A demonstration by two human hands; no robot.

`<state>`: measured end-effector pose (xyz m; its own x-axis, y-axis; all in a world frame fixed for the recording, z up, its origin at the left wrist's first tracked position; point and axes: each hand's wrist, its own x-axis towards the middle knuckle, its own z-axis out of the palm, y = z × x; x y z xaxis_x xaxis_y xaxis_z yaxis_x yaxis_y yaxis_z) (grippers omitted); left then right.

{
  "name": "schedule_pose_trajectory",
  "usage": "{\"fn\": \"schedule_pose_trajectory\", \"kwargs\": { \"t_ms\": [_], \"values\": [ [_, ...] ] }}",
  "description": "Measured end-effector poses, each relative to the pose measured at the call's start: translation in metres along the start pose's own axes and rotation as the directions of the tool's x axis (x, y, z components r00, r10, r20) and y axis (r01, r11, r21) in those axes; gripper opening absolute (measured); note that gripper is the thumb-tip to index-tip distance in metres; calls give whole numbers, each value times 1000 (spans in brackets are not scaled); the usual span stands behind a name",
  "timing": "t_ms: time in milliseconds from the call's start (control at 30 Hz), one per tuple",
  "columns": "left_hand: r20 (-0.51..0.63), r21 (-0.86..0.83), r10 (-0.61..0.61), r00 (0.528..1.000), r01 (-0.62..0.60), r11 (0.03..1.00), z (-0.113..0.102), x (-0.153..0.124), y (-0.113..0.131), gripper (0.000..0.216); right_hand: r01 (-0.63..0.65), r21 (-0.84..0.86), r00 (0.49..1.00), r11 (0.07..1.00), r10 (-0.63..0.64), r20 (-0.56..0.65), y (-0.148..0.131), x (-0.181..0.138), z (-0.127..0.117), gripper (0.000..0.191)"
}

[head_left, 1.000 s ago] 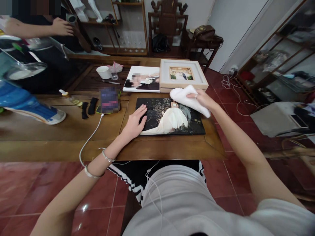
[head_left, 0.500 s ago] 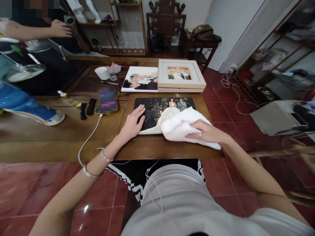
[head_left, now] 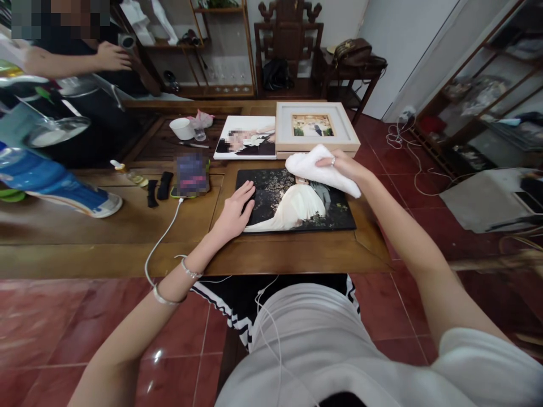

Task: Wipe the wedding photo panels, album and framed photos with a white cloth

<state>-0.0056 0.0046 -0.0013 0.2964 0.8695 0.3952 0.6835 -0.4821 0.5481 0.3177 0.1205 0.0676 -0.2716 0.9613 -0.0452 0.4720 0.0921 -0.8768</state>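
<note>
Tabletop (head_left: 127, 226), left hand (head_left: 233, 212) flat on print (head_left: 292, 206)

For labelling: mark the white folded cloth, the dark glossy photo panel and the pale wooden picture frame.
white folded cloth (head_left: 306, 165): head view, its bare left end.
dark glossy photo panel (head_left: 271, 193): head view, dark background left of the gown.
pale wooden picture frame (head_left: 347, 133): head view, its right border.

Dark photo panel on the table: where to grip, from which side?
Probably its near right corner, from the right. The dark photo panel lies flat, so fingers pinch its thin edge. The left hand covers the left end; the white cloth and framed picture crowd the far edge.
</note>
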Motion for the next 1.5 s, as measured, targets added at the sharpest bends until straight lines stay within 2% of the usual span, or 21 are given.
{"fn": "schedule_pose_trajectory", "kwargs": {
  "t_ms": [133,233,333,433,500,567,700,800,900,967,1033,1133,1267,1367,1433,1500],
  "values": [
    [-14,0,-12,1000,12,1000,1,0,1,46,78,-73,997,994,-76,33,-5,-38,10,28],
    [-17,-4,-17,1000,16,1000,1,0,2,47,88,-129,987,988,-69,143,-10,-84,20,30],
    [-13,1,-13,1000,13,1000,2,0,2,46,144,-152,957,978,-98,275,-15,-126,28,34],
    [-1,12,-1,1000,1,1000,2,1,1,46,214,-133,911,968,-148,385,-18,-143,32,40],
    [7,15,3,1000,-3,1000,2,0,-1,47,228,-127,893,965,-156,421,-19,-137,31,40],
    [11,9,2,1000,-2,1000,2,0,-2,47,222,-138,906,965,-152,394,-20,-118,28,38],
    [20,7,10,1000,-10,1000,2,0,-2,47,200,-137,959,970,-165,229,-18,-56,25,30],
    [27,22,16,1000,-16,1000,1,0,-3,47,166,-95,981,981,-155,117,-16,-9,31,28],
    [26,31,17,999,-18,999,2,0,-3,46,158,-84,987,984,-159,-6,-16,13,44,24],
    [23,33,20,1000,-21,999,2,0,-4,46,206,-117,977,972,-211,-31,-18,7,54,22],
    [17,34,21,1000,-21,999,3,0,-4,46,274,-150,961,950,-277,1,-21,-15,64,23],
    [11,31,21,1000,-22,999,4,-1,-4,46,352,-158,933,923,-331,143,-28,-64,74,30],
    [14,35,21,1000,-22,999,4,-1,-4,46,447,-120,853,886,-382,357,-36,-114,78,39],
    [11,44,25,1000,-25,999,4,0,-4,46,447,-88,815,890,-365,451,-40,-118,75,36],
    [13,46,28,1000,-29,999,3,0,-3,47,406,-94,838,909,-329,436,-41,-103,71,36],
    [13,41,23,1000,-23,999,3,0,-4,47,365,-110,881,925,-304,363,-40,-80,69,35]
  ]
}}
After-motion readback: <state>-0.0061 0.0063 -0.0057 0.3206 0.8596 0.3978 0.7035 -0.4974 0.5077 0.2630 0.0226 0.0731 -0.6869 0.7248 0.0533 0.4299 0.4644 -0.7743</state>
